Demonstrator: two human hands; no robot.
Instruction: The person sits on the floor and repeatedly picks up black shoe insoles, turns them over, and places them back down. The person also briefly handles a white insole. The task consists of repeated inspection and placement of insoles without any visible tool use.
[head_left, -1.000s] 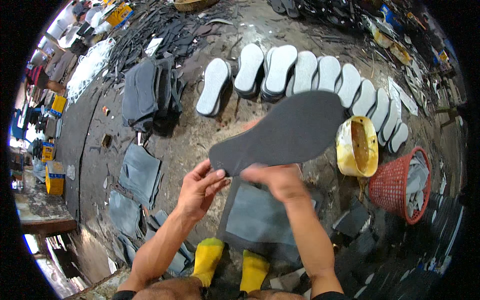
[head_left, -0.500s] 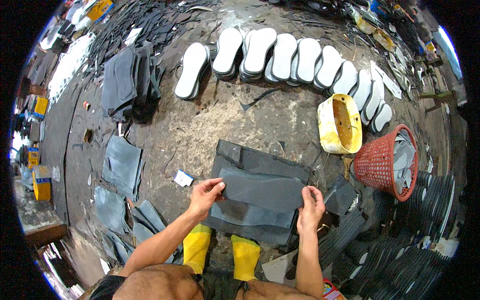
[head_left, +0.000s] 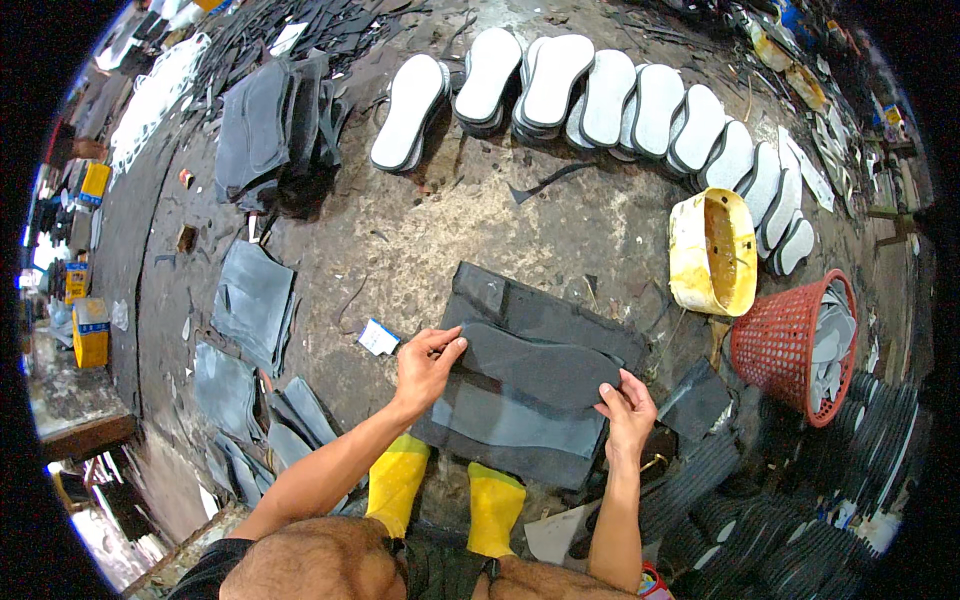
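In both hands I hold a dark grey, sole-shaped rubber sheet. My left hand pinches its left end between thumb and fingers. At the right end, my right hand grips the edge in the same way. Beneath lies a blue-grey cut sheet with a wavy edge, partly covered by the held piece. Both rest over a larger black mat on the floor, just beyond my feet in yellow socks.
Stacks of white-topped soles curve across the far side. A yellow container and a red basket of scraps stand at right. Blue-grey sheets and a dark stack lie left; a small white-and-blue packet sits near my left hand.
The view has turned slightly, so the scene sits differently in the picture. Both hands still hold the rubber sheet, which now lies closer along the cut sheet, with my right hand's fingers slightly shifted.
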